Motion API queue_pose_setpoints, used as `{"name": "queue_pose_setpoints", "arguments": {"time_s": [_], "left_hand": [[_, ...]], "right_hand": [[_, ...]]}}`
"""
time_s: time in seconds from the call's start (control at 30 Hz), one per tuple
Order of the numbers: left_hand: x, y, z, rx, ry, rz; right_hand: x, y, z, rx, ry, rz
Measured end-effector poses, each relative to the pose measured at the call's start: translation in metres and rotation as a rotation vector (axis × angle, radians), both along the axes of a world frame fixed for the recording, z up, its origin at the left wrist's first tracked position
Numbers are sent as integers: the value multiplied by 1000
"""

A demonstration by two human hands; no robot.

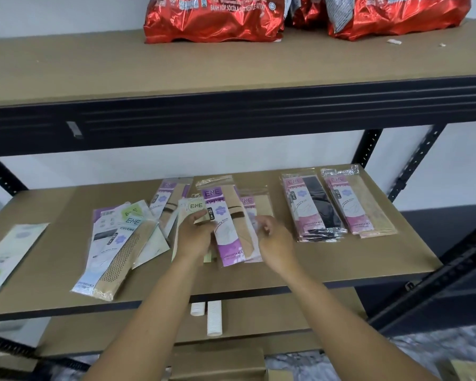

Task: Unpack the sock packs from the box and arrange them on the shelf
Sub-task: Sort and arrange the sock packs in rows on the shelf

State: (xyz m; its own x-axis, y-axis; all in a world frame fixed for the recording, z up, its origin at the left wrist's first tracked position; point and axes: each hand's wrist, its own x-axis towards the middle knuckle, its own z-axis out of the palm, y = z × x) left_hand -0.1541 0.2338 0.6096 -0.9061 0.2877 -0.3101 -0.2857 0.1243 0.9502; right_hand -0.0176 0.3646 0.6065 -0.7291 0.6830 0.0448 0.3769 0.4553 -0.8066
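Note:
Several flat sock packs lie on the brown middle shelf (327,257). My left hand (194,235) grips a small bundle of packs, with a white ENE-labelled pack (194,206) at its top and a purple pack (227,229) fanned to the right. My right hand (275,240) hovers just right of that purple pack, fingers curled and apart, holding nothing. Two tidy pink stacks sit at the right: one with black socks (313,207), one with beige socks (355,202). A loose pile of mixed packs (121,243) lies to the left. The box top (217,361) shows below.
A single pale pack (8,257) lies at the shelf's far left edge. Red snack bags (215,17) sit on the upper shelf. White ribbed tubes (214,317) rest on the lower shelf. Black metal uprights (368,147) frame the right side.

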Motion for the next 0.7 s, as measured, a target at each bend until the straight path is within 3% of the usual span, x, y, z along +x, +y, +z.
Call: {"name": "queue_pose_setpoints", "arguments": {"time_s": [0.1,0.2,0.3,0.47,0.7], "left_hand": [[-12,-10,-2,33,4,71],[-19,-22,-3,-49,145,76],[-16,-28,-5,-66,168,85],[-12,-30,-10,-97,139,88],[-8,-27,-7,-65,115,91]], "right_hand": [[-3,0,-3,311,-202,-4],[-9,-6,1,277,-522,33],[-19,-12,-2,307,-680,14],[-25,-11,1,249,-684,-37],[-2,-18,17,391,-531,-109]]}}
